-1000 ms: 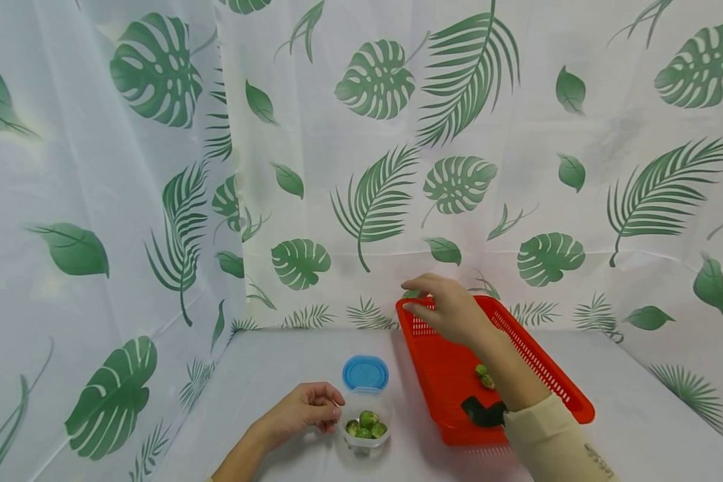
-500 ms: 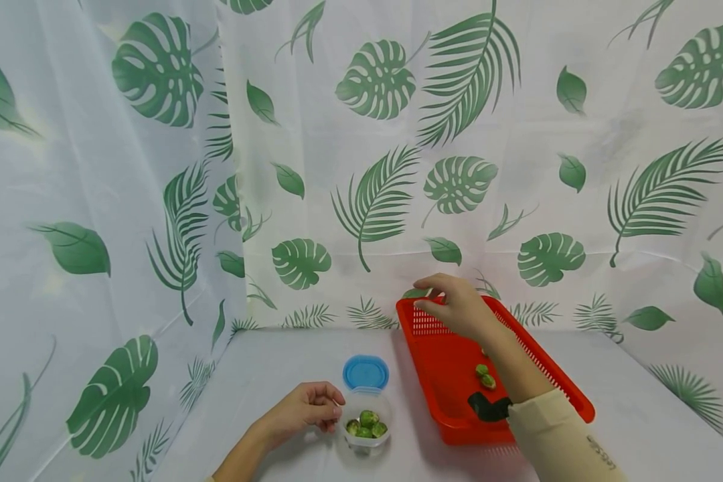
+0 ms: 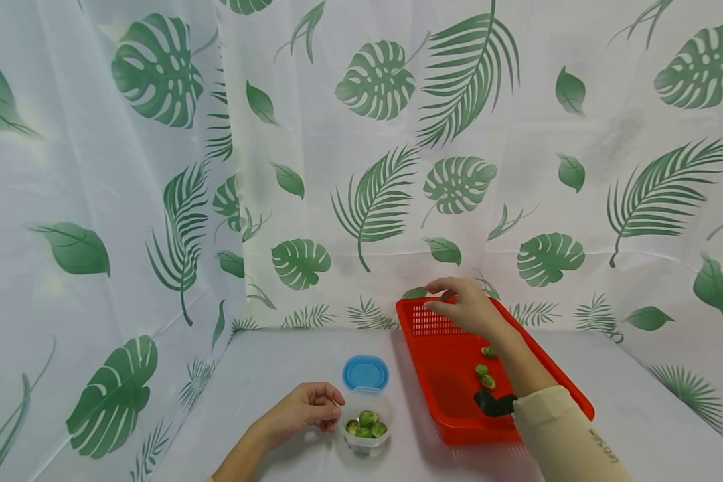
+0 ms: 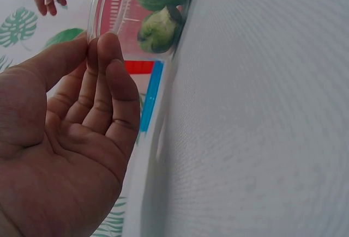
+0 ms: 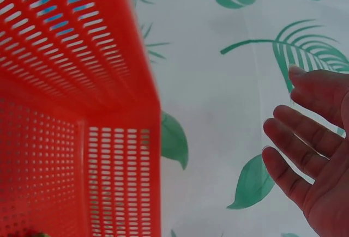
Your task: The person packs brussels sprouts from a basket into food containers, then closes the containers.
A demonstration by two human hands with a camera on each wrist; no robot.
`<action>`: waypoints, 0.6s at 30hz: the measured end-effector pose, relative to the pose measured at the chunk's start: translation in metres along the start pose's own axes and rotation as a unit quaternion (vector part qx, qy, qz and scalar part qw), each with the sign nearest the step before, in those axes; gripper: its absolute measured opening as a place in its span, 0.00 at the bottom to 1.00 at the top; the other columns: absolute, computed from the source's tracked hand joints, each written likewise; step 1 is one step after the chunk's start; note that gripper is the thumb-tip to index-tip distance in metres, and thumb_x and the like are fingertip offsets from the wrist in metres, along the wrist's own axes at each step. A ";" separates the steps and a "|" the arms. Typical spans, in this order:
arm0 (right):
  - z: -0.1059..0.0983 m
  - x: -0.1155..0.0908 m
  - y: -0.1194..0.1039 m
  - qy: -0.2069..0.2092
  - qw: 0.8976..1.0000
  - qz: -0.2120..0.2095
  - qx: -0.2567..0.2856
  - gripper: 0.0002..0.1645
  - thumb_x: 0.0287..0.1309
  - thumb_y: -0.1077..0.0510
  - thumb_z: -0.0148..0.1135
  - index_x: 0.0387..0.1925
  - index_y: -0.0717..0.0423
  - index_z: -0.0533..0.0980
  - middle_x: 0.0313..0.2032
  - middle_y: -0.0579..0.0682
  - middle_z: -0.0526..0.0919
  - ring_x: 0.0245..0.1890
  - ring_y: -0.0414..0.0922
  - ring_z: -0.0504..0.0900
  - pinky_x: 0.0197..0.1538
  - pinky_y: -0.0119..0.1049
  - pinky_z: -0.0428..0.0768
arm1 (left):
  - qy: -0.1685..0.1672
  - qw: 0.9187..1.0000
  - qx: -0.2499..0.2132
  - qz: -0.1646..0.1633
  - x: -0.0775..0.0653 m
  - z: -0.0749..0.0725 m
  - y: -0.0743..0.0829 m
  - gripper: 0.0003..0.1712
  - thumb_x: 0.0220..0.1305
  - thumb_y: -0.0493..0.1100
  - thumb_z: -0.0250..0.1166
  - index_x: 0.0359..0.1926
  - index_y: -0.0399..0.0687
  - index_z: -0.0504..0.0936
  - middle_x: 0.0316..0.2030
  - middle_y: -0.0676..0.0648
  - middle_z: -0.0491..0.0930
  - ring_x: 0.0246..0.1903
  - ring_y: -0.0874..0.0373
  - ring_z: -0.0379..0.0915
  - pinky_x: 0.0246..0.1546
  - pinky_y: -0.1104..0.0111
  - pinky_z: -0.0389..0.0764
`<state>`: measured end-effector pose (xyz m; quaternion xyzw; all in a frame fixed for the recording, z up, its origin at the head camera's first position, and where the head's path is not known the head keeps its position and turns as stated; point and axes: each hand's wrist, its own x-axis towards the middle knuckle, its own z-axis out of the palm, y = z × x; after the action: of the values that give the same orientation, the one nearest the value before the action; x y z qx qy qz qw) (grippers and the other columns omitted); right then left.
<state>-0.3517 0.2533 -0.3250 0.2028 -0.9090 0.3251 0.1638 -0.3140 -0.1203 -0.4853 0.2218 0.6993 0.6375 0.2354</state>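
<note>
At the front middle in the head view, a small clear plastic container (image 3: 364,445) holds several Brussels sprouts (image 3: 369,420). My left hand (image 3: 313,410) is at its left side. From the left wrist, thumb and fingertips (image 4: 110,43) pinch the container's rim (image 4: 94,16). Raised over the far end of a red basket (image 3: 430,385), my right hand (image 3: 465,308) has relaxed, slightly bent fingers with nothing between them. More sprouts (image 3: 487,381) lie on the basket floor, partly screened by the right forearm.
A blue lid (image 3: 365,372) lies flat behind the container, left of the basket. The dark wrist-camera mount (image 3: 493,404) on the right arm overlaps the basket's near part. Leaf-patterned curtains (image 3: 385,201) close off the back and sides of the white table (image 3: 265,365).
My right hand has drifted right over the basket's far end, uncovering another sprout behind the others. The left hand, container and lid have stayed put.
</note>
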 end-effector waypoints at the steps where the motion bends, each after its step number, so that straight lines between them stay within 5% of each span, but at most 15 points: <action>1: 0.000 0.000 0.002 0.000 1.000 0.000 -0.001 0.24 0.64 0.54 0.72 0.60 0.53 0.81 0.55 0.54 0.86 0.48 0.51 0.84 0.49 0.44 0.88 | 0.000 1.000 0.000 0.000 0.000 0.000 0.000 0.17 0.70 0.40 0.68 0.53 0.33 0.79 0.31 0.50 0.86 0.31 0.59 0.82 0.36 0.67 0.83; 18: 0.000 0.002 0.027 -0.006 1.000 0.029 0.002 0.25 0.65 0.54 0.71 0.61 0.57 0.81 0.56 0.60 0.85 0.47 0.54 0.83 0.46 0.44 0.88 | 0.002 1.000 -0.002 -0.002 0.001 -0.001 -0.001 0.19 0.69 0.41 0.69 0.53 0.31 0.79 0.31 0.51 0.86 0.31 0.59 0.83 0.36 0.67 0.83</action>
<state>-0.3667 0.2718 -0.3386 0.1783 -0.9148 0.3306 0.1485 -0.3150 -0.1207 -0.4861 0.2185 0.6992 0.6385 0.2360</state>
